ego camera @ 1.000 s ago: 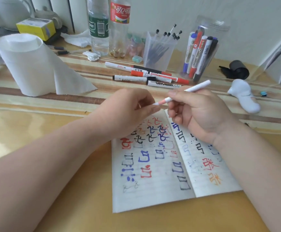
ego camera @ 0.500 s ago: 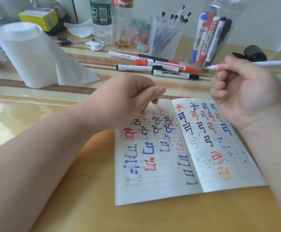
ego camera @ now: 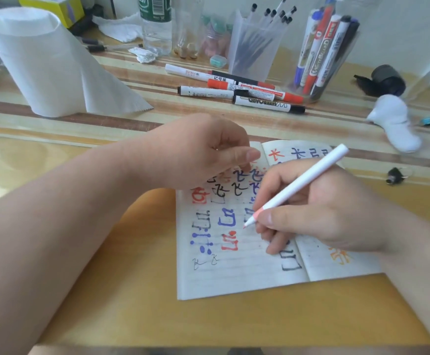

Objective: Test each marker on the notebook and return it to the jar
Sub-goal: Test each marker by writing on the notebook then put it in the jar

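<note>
Your notebook (ego camera: 234, 280) lies open w/ nothing pinning its near edge, so a hard stroke could skid it. Your right hand (ego camera: 324, 216) pinches the white pink-tipped marker (ego camera: 301, 185) in a writing grip, tip at the left page among inked marks. That hand lies across the fold, so fresh ink may smear. Your left hand (ego camera: 196, 155) is curled at the top edge; can't tell if it holds a cap. Beyond, loose markers (ego camera: 234, 92) lie btwn you & the jar (ego camera: 308, 94), so a careless reach could scatter them or tip it.
</note>
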